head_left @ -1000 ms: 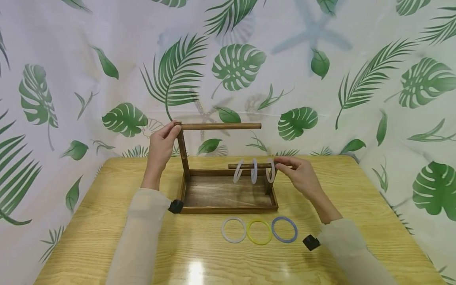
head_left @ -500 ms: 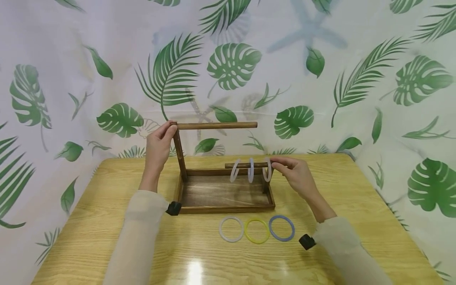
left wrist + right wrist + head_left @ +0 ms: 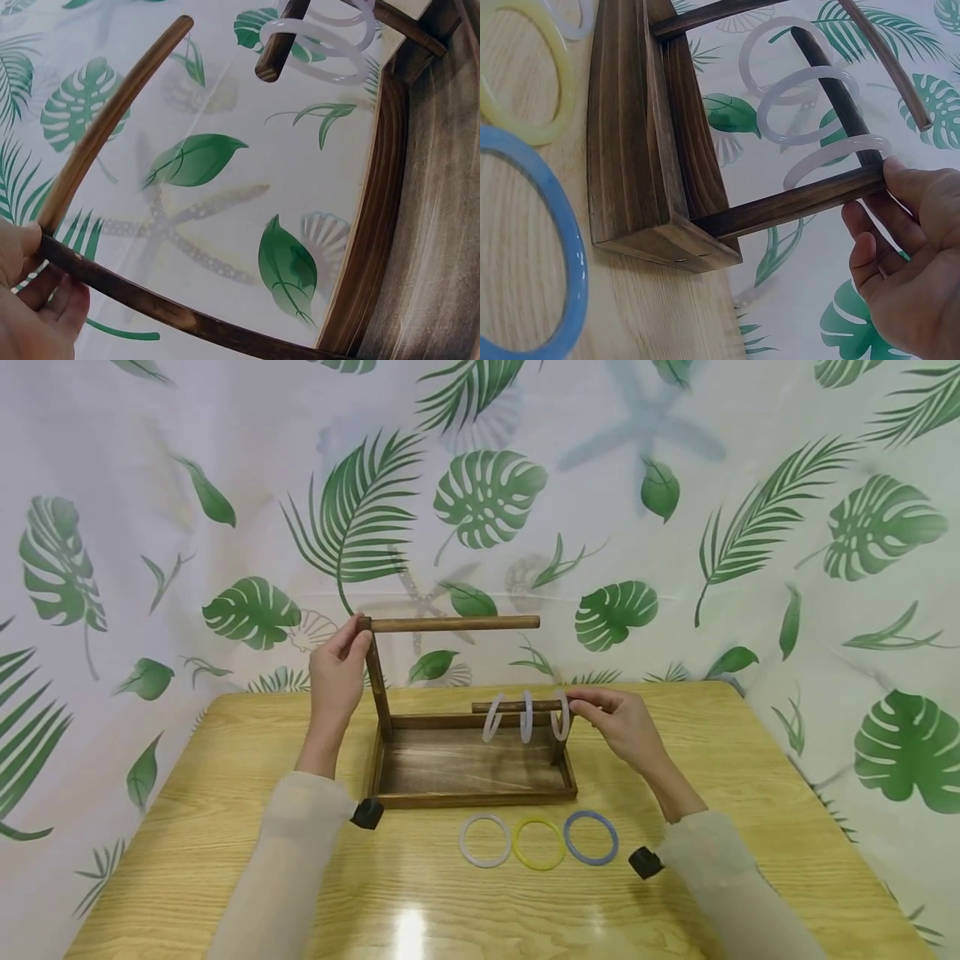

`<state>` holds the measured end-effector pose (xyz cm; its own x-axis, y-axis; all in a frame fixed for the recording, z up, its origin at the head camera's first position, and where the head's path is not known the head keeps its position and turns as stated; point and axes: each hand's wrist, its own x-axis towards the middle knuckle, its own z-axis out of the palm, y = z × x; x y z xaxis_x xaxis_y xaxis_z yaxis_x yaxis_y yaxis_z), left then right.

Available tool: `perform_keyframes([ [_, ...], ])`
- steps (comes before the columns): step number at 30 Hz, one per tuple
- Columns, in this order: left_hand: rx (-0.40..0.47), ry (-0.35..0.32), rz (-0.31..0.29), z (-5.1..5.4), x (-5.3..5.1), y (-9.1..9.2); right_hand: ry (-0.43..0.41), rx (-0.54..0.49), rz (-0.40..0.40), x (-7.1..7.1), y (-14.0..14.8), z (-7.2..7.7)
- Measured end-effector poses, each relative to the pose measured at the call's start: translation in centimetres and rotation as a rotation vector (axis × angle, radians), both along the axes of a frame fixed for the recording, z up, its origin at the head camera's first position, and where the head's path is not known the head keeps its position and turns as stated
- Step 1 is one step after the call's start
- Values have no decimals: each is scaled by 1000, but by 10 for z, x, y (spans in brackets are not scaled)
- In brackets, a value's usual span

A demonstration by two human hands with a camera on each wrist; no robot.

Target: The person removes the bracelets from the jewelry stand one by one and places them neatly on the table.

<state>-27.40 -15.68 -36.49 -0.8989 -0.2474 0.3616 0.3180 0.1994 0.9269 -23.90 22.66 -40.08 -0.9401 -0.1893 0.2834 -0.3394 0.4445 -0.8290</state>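
Holding the wooden bangle stand (image 3: 472,799) at both ends

I find the stand on the counter (image 3: 187,835) between the hands, long axis left to right. My left hand (image 3: 335,681) pinches the top of the tall post (image 3: 380,689); my right hand (image 3: 622,727) pinches that of the short post (image 3: 802,201), beside three hanging bangles (image 3: 527,732). The lower bar (image 3: 510,707) has its free end leftward, away from that hand; the upper bar (image 3: 455,624) sits higher. White (image 3: 485,865), yellow (image 3: 538,867) and blue bangles (image 3: 592,862) lie just in front.

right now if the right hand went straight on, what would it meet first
The short brown wooden post, which the right hand pinches; just beyond, probably the nearest whitish translucent ring, though depth is unclear.
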Motion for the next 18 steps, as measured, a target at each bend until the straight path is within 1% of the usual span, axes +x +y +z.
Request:
perform_keyframes([
  [2,-15,-23,19,0,6,2,6,0,5,4,-2,5],
  [3,-19,-30,27,0,9,3,5,-2,4,4,-2,4],
  [5,-32,-37,37,0,15,4,11,-3,6,0,0,-2],
  [9,-64,-27,58,-3,27,7,17,-6,8,-11,6,-19],
  [11,-76,-21,62,-6,33,10,32,-8,13,-14,9,-24],
  [15,-91,-24,36,-12,44,17,51,-17,16,-16,11,-27],
  [18,-118,-47,0,-17,52,26,49,-21,18,-14,9,-25],
])
